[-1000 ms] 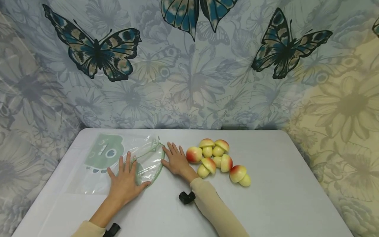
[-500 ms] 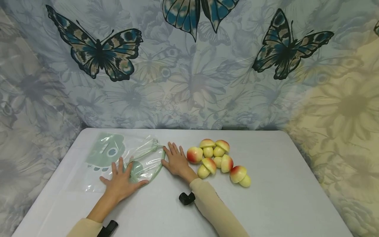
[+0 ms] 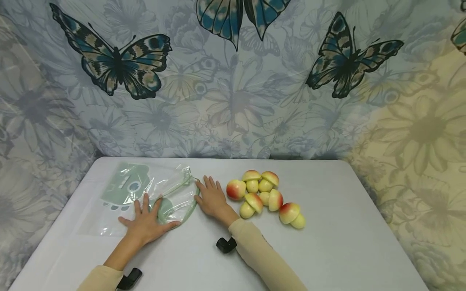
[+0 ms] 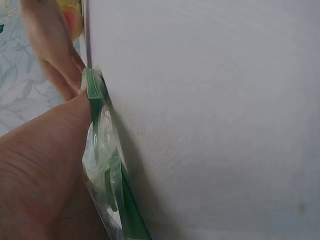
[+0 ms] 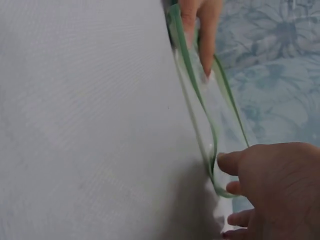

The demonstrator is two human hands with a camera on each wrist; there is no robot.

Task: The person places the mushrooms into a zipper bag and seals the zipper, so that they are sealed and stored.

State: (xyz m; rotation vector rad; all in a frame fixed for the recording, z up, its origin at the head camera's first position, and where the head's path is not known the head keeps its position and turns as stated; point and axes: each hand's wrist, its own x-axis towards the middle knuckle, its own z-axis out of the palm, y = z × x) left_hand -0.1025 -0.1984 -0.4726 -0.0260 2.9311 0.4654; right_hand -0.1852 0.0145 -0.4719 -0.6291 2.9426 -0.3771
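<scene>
A clear plastic bag (image 3: pixel 125 188) with a green cartoon print and a green-edged mouth lies on the white table. My left hand (image 3: pixel 145 227) rests on its near side, fingers spread, thumb reaching toward the mouth. At the mouth's right end, my right hand (image 3: pixel 212 201) touches the green edge with its fingers extended. In the right wrist view that green edge (image 5: pixel 201 100) stands raised and the mouth gapes between both hands. To the right of my right hand sit several toy mushrooms (image 3: pixel 253 202), yellow with red-tinged caps, in a loose cluster.
One mushroom (image 3: pixel 291 214) lies a little apart at the cluster's right. The white table (image 3: pixel 346 242) ends at a back edge against a wall covering (image 3: pixel 236 113) printed with butterflies and flowers. Black wrist cameras (image 3: pixel 226 245) sit on both wrists.
My left hand has slid a little left and toward me along the bag, showing more of the bag's round green patch. My right hand stays at the mouth, and the mushrooms stay put.
</scene>
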